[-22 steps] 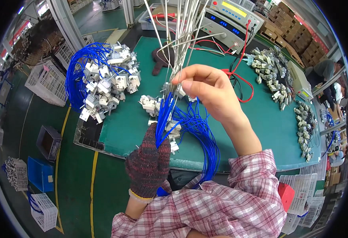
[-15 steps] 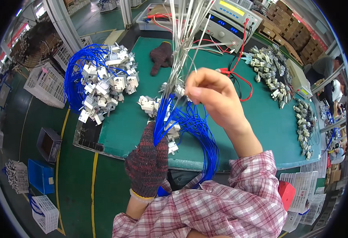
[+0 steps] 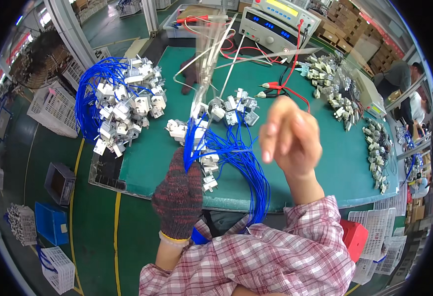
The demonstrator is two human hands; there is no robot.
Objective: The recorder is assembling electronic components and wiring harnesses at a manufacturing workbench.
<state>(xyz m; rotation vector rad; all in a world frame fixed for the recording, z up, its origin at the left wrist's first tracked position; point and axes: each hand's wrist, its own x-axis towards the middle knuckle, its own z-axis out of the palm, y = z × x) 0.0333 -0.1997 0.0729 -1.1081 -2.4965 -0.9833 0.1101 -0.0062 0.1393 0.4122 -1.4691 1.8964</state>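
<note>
My left hand (image 3: 179, 197), in a dark knitted glove, is closed around a bundle of blue wires (image 3: 191, 143). Long silvery strands (image 3: 206, 69) rise above the bundle, partly smeared by motion. My bare right hand (image 3: 293, 138) hovers to the right of the bundle, apart from it, fingers loosely bent and spread with nothing visible in them. White plug-like connectors (image 3: 234, 106) lie just beyond and beside the wires. From them a thick loop of blue wires (image 3: 256, 182) runs over the table's near edge towards my lap.
Another heap of white connectors (image 3: 127, 113) with blue wires lies at the left of the green table (image 3: 147, 170). Bench instruments (image 3: 271, 32) stand at the back, with red and black clip leads (image 3: 278, 88). More connector piles (image 3: 332, 89) line the right side. A dark glove (image 3: 189, 79) lies behind the strands.
My right hand has moved right and slightly down, away from the bundle, its fingers spreading. The silvery strands have swung and splayed outward. My left hand has shifted slightly left, still gripping the wires.
</note>
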